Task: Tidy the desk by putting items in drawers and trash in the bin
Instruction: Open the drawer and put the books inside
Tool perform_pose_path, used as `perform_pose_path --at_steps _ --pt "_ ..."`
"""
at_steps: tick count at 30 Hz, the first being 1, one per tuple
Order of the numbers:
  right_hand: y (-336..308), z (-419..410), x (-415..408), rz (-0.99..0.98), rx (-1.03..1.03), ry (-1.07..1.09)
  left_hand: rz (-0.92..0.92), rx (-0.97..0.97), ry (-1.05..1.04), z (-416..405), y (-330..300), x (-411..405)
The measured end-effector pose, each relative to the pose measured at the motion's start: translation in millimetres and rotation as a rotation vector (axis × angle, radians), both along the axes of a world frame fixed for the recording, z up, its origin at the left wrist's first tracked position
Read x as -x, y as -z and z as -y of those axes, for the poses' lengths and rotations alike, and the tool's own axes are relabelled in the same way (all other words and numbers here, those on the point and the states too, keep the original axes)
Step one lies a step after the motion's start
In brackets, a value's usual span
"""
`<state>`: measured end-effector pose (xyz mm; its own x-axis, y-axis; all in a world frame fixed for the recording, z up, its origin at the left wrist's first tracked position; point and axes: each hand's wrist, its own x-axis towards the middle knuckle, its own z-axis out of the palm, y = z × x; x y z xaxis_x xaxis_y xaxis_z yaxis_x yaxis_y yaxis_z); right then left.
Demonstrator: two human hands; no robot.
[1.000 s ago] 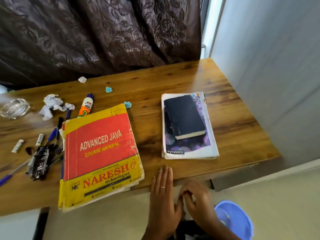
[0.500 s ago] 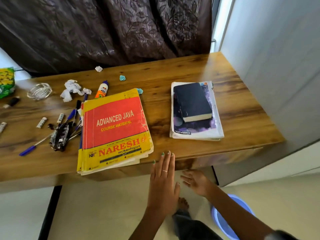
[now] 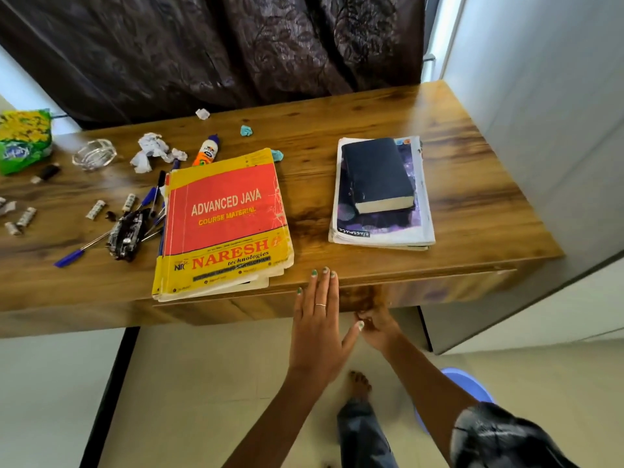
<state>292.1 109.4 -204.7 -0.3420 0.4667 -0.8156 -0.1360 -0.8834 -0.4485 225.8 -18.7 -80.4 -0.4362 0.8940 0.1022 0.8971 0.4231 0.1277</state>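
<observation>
Plainly, the wooden desk (image 3: pixel 337 106) filled most of what I saw, a dark curtain (image 3: pixel 209 45) hanging behind it. Below its front edge ran the drawer front (image 3: pixel 439 292), seemingly flush with the desk. On the desk lay the yellow and red Java book (image 3: pixel 223 221), its lower corner hanging over the front edge, and to its right, well apart, a notebook stack (image 3: pixel 381 228) with a dark book (image 3: pixel 376 173) resting on top. A blue bin (image 3: pixel 472 386) stood on the floor at my right. My left hand (image 3: pixel 317 319) lay flat with straight fingers, its fingertips on the desk's front edge. My right hand (image 3: pixel 378 325) was curled under the drawer front's lower lip, apparently gripping it. Left of the Java book lay pens (image 3: pixel 71 256), a glue bottle (image 3: pixel 206 151), crumpled paper (image 3: pixel 152 153) and a glass dish (image 3: pixel 94 154).
</observation>
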Motion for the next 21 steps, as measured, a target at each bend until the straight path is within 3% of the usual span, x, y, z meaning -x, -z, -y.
perform_pose_path --at_steps 7,12,16,21 --pt "-23 37 -34 0.004 -0.049 -0.040 0.055 0.001 -0.070 20 7 -15" --pt "-53 89 -68 0.273 -0.229 -0.306 0.069 -0.093 -0.098 49 8 -35" --pt "-106 122 -83 0.279 -0.833 -0.486 0.080 -0.145 -0.102 55 0 -37" --pt "-159 119 -78 0.687 -1.707 -0.542 0.079 -0.091 -0.121 59 -8 -43"
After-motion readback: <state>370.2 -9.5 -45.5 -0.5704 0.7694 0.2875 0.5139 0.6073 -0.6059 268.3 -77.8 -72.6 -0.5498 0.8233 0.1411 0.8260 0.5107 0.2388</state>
